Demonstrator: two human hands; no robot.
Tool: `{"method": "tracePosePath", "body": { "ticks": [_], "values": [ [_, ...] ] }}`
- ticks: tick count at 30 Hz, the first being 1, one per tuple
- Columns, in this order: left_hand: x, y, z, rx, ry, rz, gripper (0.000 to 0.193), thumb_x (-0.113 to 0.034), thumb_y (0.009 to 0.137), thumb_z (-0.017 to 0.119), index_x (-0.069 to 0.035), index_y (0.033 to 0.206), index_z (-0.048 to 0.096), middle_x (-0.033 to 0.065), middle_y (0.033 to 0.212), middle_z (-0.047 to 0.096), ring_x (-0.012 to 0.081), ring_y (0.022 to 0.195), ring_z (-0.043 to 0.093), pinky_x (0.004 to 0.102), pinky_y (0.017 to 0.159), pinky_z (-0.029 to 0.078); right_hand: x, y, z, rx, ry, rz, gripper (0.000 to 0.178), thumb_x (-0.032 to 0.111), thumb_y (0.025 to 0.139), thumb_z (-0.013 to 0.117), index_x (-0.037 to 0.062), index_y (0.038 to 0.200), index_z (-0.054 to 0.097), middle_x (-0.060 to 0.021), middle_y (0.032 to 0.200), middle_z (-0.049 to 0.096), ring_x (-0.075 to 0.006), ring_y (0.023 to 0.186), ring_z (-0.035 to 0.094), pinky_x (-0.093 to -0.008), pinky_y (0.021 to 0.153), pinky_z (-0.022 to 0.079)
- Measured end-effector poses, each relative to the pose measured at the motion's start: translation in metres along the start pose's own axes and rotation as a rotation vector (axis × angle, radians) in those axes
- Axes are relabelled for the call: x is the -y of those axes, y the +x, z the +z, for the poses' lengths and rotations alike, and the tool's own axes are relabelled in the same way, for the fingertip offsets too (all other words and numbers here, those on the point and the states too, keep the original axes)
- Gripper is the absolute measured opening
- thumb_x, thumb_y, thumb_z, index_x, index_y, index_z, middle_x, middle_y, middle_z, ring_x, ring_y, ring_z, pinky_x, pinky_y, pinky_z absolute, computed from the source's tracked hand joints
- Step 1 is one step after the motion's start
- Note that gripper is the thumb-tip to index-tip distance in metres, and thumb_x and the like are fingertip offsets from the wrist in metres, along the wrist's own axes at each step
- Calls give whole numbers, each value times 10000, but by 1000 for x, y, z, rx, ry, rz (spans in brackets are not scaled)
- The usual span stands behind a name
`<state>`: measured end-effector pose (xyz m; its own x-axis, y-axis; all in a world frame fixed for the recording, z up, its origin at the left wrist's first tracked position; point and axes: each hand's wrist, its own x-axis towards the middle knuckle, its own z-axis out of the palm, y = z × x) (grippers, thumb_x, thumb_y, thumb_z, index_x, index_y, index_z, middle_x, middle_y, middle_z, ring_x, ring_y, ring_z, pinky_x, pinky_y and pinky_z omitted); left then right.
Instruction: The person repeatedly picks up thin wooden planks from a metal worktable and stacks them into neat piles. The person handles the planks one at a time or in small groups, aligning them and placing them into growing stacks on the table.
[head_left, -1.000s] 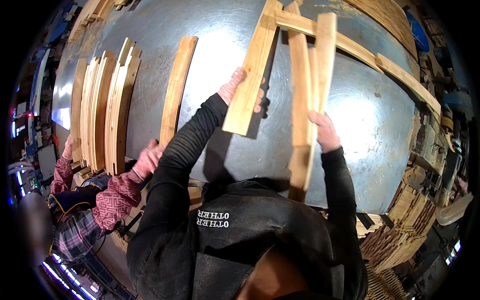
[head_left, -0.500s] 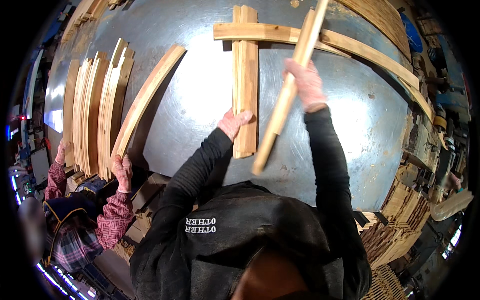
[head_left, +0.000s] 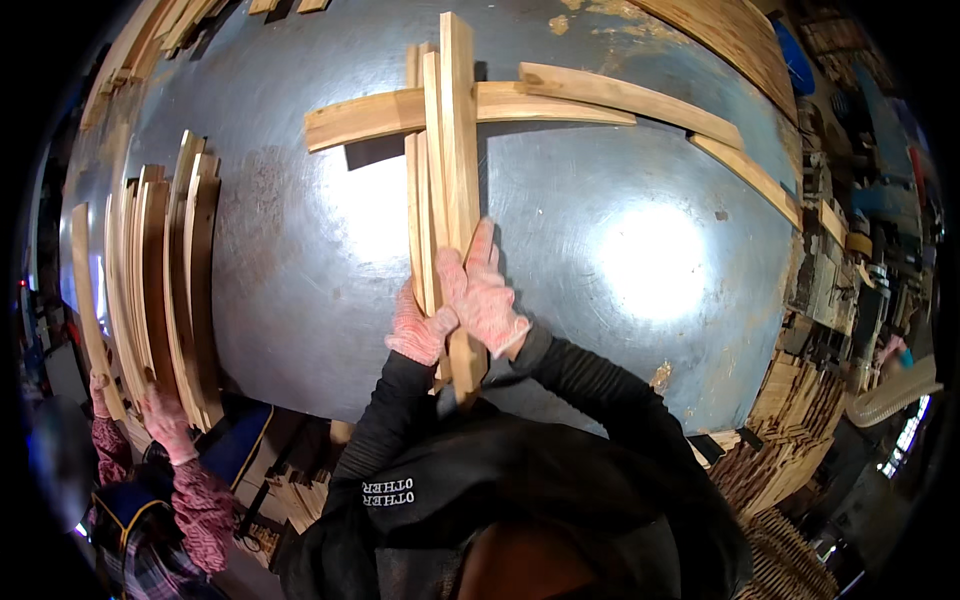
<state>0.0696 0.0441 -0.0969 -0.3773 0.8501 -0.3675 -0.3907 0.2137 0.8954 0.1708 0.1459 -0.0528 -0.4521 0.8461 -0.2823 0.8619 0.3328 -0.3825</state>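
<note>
Left fingers [head_left: 441, 322] partly hidden, co-worker's head [head_left: 62, 462] blurred

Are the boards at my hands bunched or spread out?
Bunched: the boards run close together, nearly parallel, with your left hand and right hand against them.

shiny grey metal table [head_left: 570, 270] pretty open on the right, decent lane left too, long pale wooden strips [head_left: 460, 180] splitting the middle, tan wooden board [head_left: 362, 117] crossing farther up

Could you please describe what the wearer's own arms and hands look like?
The left hand and right hand wear pinkish-white, knit-looking gloves. Both sleeves are long, black and wrinkled. White lettering marks the black top.
</note>
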Motion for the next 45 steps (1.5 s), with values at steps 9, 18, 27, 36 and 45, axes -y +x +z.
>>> {"method": "tracePosePath", "body": {
  "ticks": [9,18,27,36,45],
  "values": [
    [-49,-8,36,-165,917,-283,1202,-354,676,828,8,1519,52,286,1430,364,392,1291,437,379,1080,385,-138,174,-143,-274,-562,-317,1186,619,634,771,65,1522,213,-248,1519,299,-358,1445,231,-497,1193,71],
    [-43,-14,26,-118,838,-312,1174,-355,696,812,11,1518,58,254,1418,403,348,1292,455,381,1066,386,-150,262,-188,-198,-738,-254,820,249,724,767,160,1437,372,-149,1283,547,-336,1185,556,-442,954,494],
    [-52,-46,-22,-121,427,-146,986,-190,722,793,12,1495,215,205,1297,574,251,1165,591,312,981,469,-180,295,-320,-653,-823,-176,511,243,859,670,159,1328,485,-120,1198,621,-271,1019,651,-386,827,548],
    [-116,70,-35,-277,1249,-138,870,-362,771,712,-76,1427,218,283,1149,577,439,1055,591,501,895,488,-107,133,-95,46,-276,-563,191,235,918,564,286,1051,691,-17,1029,693,-233,922,652,-348,850,542],
    [-118,134,5,-234,1352,-254,1061,-584,747,699,14,1460,188,319,1342,469,427,1225,510,471,1009,436,-25,136,-5,343,641,-5,382,445,960,483,174,1166,655,-170,958,660,-304,942,654,-379,842,511]
  ]
}}
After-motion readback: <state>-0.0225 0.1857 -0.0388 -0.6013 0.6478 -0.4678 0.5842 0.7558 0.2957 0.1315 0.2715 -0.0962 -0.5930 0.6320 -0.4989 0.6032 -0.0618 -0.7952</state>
